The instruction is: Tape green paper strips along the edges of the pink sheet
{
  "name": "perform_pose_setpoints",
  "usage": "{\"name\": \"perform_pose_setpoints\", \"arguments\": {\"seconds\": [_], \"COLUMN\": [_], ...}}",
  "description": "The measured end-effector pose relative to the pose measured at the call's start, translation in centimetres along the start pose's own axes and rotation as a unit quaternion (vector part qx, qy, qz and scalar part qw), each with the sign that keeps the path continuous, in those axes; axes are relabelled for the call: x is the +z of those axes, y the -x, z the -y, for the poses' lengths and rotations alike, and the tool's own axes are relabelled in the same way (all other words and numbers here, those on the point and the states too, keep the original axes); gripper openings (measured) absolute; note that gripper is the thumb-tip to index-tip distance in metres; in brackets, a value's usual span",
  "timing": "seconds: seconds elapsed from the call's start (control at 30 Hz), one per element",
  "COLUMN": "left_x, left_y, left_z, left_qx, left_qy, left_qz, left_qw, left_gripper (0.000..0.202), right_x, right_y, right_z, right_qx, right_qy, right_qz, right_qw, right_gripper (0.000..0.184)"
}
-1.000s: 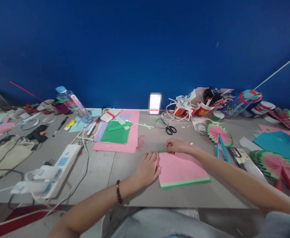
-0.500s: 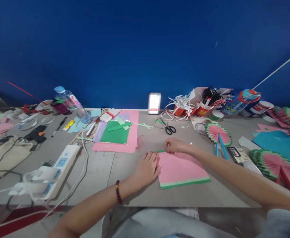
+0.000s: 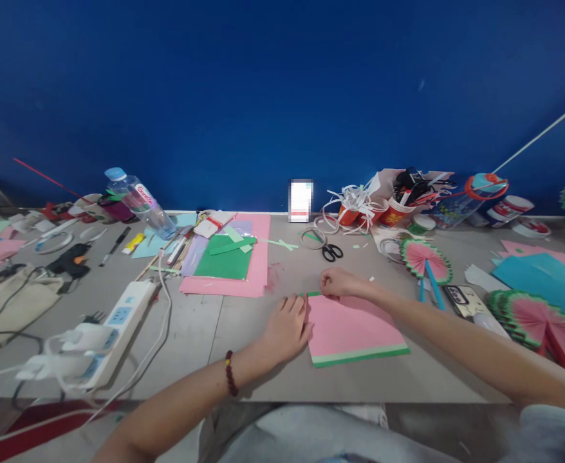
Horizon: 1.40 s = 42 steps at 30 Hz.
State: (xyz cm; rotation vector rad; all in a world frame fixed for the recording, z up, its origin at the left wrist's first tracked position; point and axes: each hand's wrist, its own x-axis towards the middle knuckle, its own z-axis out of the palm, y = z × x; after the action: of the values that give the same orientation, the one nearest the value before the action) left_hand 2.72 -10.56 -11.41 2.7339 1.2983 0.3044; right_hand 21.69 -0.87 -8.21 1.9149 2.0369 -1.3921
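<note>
1. A dark blue wall [image 3: 244,96] fills the upper half. Clock directions below are taken from the pink sheet, with twelve toward the wall.
2. The grey table [image 3: 282,382] meets the wall at twelve; its near edge runs past at six, close to the sheet. A wide stretch of grey surface separates the sheet from a white power strip [image 3: 132,299] at nine.
3. At ten o'clock lies a stack of pink paper [image 3: 260,257], topped by green paper [image 3: 227,263].
4. The pink sheet [image 3: 360,328] lies flat in front of the person, slightly turned. Its near edge has a pale green stripe, then a darker green one; its far edge shows green too.
5. The left hand [image 3: 287,325] rests at the sheet's nine o'clock edge, fingers loosely bent, thumb apart. The right hand [image 3: 339,283] is curled almost closed over the eleven o'clock part of the far edge; I cannot tell whether it pinches the paper.
6. A clear bottle [image 3: 145,202] with a blue cap leans at ten; its contents are unclear.
7. Toward twelve, a red cup [image 3: 347,217] holds tangled white strips [image 3: 357,196]; another red cup [image 3: 398,213], nearer one, holds dark-handled items.
8. Black-handled scissors [image 3: 332,253] lie at eleven, just beyond the right hand.
</note>
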Motion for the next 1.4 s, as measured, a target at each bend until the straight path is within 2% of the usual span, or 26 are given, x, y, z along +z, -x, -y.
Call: {"name": "perform_pose_setpoints", "arguments": {"seconds": [0.47, 0.77, 1.0, 1.13, 1.27, 1.4], "left_x": [-0.2, 0.2, -0.7, 0.4, 1.7, 2.4], "left_y": [-0.1, 0.0, -1.7, -2.4, -2.1, -1.6], "left_z": [0.0, 0.1, -1.8, -2.7, -2.5, -2.1], "left_qx": [0.000, 0.007, 0.026, 0.022, 0.020, 0.026], "left_qy": [0.000, -0.018, -0.075, -0.031, -0.010, -0.007], "left_qz": [0.005, 0.011, 0.043, 0.015, -0.012, -0.024], "left_qw": [1.000, 1.000, 0.996, 0.999, 1.000, 0.999], "left_gripper": [0.050, 0.049, 0.045, 0.053, 0.053, 0.056], "right_x": [-0.2, 0.1, 0.0, -0.1, -0.4, -1.3], "right_y": [0.1, -0.5, -0.1, 0.1, 0.3, 0.5], "right_z": [-0.2, -1.2, -1.1, -0.7, -0.8, -2.0], "right_qx": [-0.012, -0.017, -0.017, -0.013, -0.016, -0.025], "right_qy": [-0.010, -0.018, -0.024, -0.026, -0.032, -0.048], "right_qz": [0.009, -0.005, -0.007, -0.007, 0.008, 0.027], "right_qw": [1.000, 1.000, 1.000, 1.000, 0.999, 0.998], "right_gripper": [0.013, 0.011, 0.014, 0.016, 0.013, 0.011]}}
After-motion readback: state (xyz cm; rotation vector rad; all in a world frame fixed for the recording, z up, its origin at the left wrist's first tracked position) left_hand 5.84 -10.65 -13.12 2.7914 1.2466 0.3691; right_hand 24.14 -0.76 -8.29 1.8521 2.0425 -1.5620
